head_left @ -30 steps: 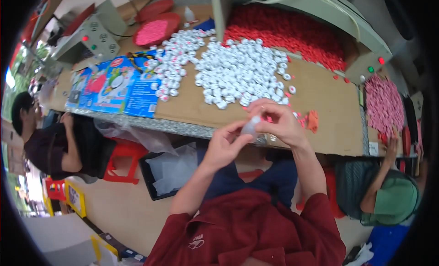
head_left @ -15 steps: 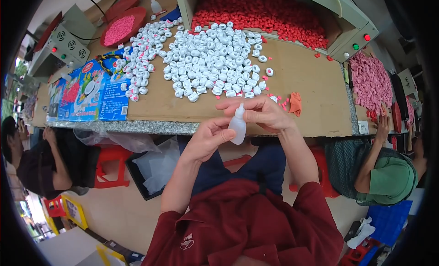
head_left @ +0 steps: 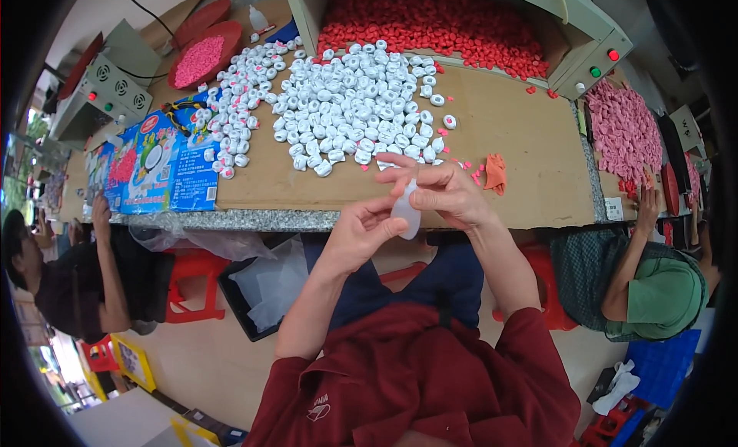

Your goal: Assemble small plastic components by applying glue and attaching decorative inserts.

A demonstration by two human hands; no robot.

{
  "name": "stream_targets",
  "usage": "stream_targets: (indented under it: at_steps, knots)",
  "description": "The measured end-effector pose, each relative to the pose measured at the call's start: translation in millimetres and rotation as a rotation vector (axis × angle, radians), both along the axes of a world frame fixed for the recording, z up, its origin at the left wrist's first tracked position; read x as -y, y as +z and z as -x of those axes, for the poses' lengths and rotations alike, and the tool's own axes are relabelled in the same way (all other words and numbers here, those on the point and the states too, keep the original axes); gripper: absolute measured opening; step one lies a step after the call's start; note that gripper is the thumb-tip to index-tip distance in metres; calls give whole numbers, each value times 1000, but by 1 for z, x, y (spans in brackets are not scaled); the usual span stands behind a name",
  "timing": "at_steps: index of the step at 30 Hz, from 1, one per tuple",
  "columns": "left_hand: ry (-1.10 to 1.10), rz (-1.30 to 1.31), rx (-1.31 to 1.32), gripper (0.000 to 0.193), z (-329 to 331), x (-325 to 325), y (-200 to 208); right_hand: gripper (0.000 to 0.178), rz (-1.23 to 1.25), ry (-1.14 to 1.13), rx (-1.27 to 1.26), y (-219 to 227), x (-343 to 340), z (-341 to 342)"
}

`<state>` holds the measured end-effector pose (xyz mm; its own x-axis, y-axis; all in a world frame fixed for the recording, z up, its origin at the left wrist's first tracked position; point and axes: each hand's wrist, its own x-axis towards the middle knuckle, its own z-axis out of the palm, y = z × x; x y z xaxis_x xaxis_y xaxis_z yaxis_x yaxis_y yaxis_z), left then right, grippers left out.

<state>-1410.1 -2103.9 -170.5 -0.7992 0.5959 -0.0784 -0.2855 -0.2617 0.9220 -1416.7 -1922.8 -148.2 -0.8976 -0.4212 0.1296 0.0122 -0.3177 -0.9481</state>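
Between both hands, in front of the table edge, is a small translucent white squeeze bottle (head_left: 405, 216) with a narrow tip pointing up. My left hand (head_left: 363, 233) has its thumb and fingers closed round the bottle's body. At the neck, my right hand (head_left: 450, 197) pinches with thumb and forefinger, partly hiding the tip; its other fingers extend leftward. Just beyond my hands lies a broad pile of small white rounded pieces (head_left: 354, 101), some showing pink spots. To the right of my right hand, an orange finger cot or scrap of rubber (head_left: 496, 175) rests on the cardboard-covered table (head_left: 530, 151).
A grey machine housing (head_left: 592, 43) holding many red pieces (head_left: 430, 32) stands at the back. Far left are a red bowl (head_left: 224, 33) of pink bits, another bottle (head_left: 257, 18) and a blue printed sheet (head_left: 192, 193). Co-workers sit on both sides; a black bin (head_left: 231, 293) stands below.
My right thumb and forefinger now cover more of the bottle's neck and tip. The bottle has shifted slightly right. At the left, a co-worker's hand has risen toward the table.
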Motion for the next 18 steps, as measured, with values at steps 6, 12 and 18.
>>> stream_targets:
  at_steps: [6,12,18]
  knots:
    - [268,313,-386,31,0,-13,1,20,-188,-276,-66,-3,6,-6]
    - [43,193,-162,31,2,-5,3,18,86,24,64,-2,-1,-3]
    - [281,344,-377,33,0,-15,-2,18,-228,-360,-40,-3,7,-6]
